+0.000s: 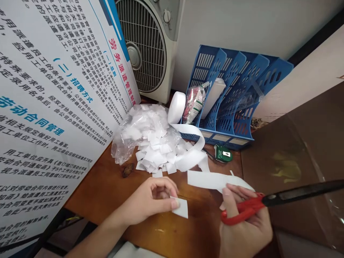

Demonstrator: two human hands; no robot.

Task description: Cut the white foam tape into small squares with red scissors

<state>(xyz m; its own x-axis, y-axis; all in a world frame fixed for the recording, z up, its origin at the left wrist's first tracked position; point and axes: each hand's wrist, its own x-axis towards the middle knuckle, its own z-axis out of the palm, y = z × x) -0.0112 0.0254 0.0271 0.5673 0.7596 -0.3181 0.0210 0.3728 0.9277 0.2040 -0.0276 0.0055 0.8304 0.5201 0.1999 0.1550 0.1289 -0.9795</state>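
My left hand (150, 202) pinches a small cut white piece (180, 208) between thumb and fingers, low over the wooden table (107, 186). My right hand (245, 222) grips red-handled scissors (252, 208) whose dark blades (303, 192) point right; its fingers also touch the free end of a white tape strip (212, 179). That strip curls back to a white roll (176, 106) standing near the fan. A pile of cut white pieces (156, 148) lies beyond my left hand, partly on a clear plastic bag (126, 136).
A large printed board (48, 93) leans along the left. A grey fan (147, 46) stands at the back. A blue file rack (231, 96) holds packets. A small green object (223, 153) lies in front of it. Brown cardboard under clear film (295, 157) covers the right.
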